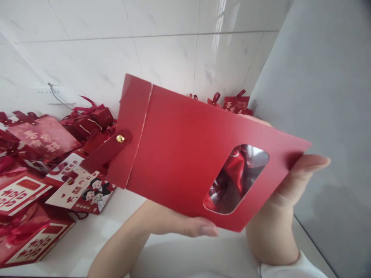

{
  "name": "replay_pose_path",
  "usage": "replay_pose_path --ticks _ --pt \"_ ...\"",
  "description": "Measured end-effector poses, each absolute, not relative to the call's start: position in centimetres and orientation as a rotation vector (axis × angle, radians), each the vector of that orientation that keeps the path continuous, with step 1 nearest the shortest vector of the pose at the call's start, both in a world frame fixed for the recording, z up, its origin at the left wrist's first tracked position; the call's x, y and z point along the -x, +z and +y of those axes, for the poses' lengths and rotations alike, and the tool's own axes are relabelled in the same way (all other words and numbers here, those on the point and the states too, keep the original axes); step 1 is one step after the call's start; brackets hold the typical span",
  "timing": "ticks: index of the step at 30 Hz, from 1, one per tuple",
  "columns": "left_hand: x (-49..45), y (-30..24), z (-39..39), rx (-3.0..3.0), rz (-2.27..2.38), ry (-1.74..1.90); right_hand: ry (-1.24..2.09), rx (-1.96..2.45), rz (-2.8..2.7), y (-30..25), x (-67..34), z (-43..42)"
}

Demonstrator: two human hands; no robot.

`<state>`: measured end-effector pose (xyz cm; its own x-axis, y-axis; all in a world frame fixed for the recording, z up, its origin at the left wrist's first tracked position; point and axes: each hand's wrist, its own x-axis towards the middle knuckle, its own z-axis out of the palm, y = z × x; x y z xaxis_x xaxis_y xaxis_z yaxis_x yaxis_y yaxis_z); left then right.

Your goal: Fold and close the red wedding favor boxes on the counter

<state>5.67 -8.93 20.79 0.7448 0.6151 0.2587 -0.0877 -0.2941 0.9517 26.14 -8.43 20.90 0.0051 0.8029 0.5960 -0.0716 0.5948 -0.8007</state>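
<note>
A red gift box [176, 146] is held up in front of me, tilted with its handle end to the left. It has a strap handle [101, 152] fixed by a gold stud and a clear window [237, 179], behind which shiny red wrapped pieces show. My left hand [176, 222] grips the box along its lower edge, thumb in front and fingers hidden behind. Around the right end of the box is my right hand [292, 185], its thumb sticking out past the corner and most of its fingers out of sight.
Many red gift boxes crowd the white surface [95, 235] at the left, among them a box with a cartoon couple [97, 193] and a ribboned box [34, 239]. More red bags [236, 103] stand against the tiled wall [165, 54]. A grey panel [327, 116] rises at the right.
</note>
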Motion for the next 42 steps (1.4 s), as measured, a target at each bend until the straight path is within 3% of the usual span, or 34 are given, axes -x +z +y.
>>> replay_pose_path --ticks 14,22,30,34,39,42 --pt "-5.7 20.6 -8.3 -1.858 0.403 0.741 0.768 0.663 -1.344 21.0 -26.5 -8.4" --pt "-4.1 20.8 -6.7 -1.601 0.834 1.609 1.055 0.699 -1.635 19.6 -28.9 -5.1" --pt "-3.6 21.9 -6.3 -1.595 0.944 1.892 1.257 0.442 -0.989 15.1 -23.2 0.2" --pt "-2.3 21.5 -5.1 -1.595 0.953 1.817 1.263 0.566 -1.209 15.4 -23.8 -0.2" --pt "-1.7 19.8 -3.3 -1.675 0.849 1.439 1.29 0.636 -1.519 16.8 -24.6 -1.6" --pt "-2.7 18.0 -2.4 -1.519 0.919 1.475 1.198 0.707 -1.569 16.9 -23.5 -2.4"
